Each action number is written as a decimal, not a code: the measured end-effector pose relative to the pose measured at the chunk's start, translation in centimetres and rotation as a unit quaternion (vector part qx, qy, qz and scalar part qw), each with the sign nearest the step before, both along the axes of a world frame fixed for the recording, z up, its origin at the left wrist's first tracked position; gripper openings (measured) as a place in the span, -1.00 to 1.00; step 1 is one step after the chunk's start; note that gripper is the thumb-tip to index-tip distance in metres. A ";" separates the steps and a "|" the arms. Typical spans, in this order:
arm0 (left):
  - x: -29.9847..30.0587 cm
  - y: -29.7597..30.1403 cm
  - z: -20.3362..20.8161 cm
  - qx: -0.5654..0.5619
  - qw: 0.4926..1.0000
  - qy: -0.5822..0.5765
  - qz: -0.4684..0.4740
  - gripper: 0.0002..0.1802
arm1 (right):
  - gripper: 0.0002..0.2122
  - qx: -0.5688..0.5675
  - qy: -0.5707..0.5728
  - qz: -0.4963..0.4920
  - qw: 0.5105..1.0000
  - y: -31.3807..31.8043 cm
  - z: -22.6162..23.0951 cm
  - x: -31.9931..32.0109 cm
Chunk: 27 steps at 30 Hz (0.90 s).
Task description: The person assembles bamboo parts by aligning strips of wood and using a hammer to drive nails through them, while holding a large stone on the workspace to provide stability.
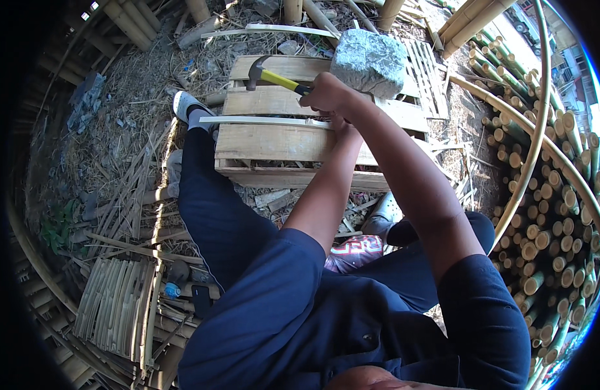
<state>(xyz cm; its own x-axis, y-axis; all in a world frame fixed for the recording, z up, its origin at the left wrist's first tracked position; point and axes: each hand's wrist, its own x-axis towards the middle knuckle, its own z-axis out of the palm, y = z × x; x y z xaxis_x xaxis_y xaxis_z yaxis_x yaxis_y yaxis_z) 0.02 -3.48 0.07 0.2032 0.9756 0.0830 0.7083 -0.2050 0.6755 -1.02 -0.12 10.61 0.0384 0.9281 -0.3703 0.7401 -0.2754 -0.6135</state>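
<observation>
While the right hand is grasping one hammer by its black grip, the hammer's yellow shank is pointing left and its single claw head is hanging over the far left part of the desk; contact with the wood cannot be determined. The left hand is resting at the right end of one pale strip, just nearer the body than the right hand. Its fingers are mostly hiding behind the right forearm, so whether they are clenching cannot be told.

The strip is lying lengthwise across the desk, its left end projecting past the edge. Three broad top slats are showing on the desk, with gaps separating them. One rough grey stone block is sitting at the far right, beyond the right hand.

Two light-coloured shoes are flanking the desk, one at its left side and one below its near edge. At lower left, one stack of split strips is lying near one dark phone. At right, two long curved poles are arching before a pile of cut bamboo poles, too numerous to count.
</observation>
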 end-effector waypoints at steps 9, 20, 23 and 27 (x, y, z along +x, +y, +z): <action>1.3 -0.1 -0.3 0.081 0.989 0.113 0.054 -0.14 | -0.70 0.088 -0.123 -0.180 0.972 2.7 5.9 15.0; 0.9 -0.1 -0.1 0.080 0.986 0.141 0.046 -0.17 | -0.79 0.003 -0.123 -0.219 0.968 3.7 5.2 18.4; 1.4 -0.3 0.2 0.078 0.986 0.143 0.038 -0.17 | -0.77 0.027 -0.153 -0.220 0.963 2.8 5.9 19.1; 1.4 0.0 -0.1 0.082 0.987 0.135 0.033 -0.18 | -0.62 0.108 -0.207 -0.207 0.950 0.0 7.1 20.2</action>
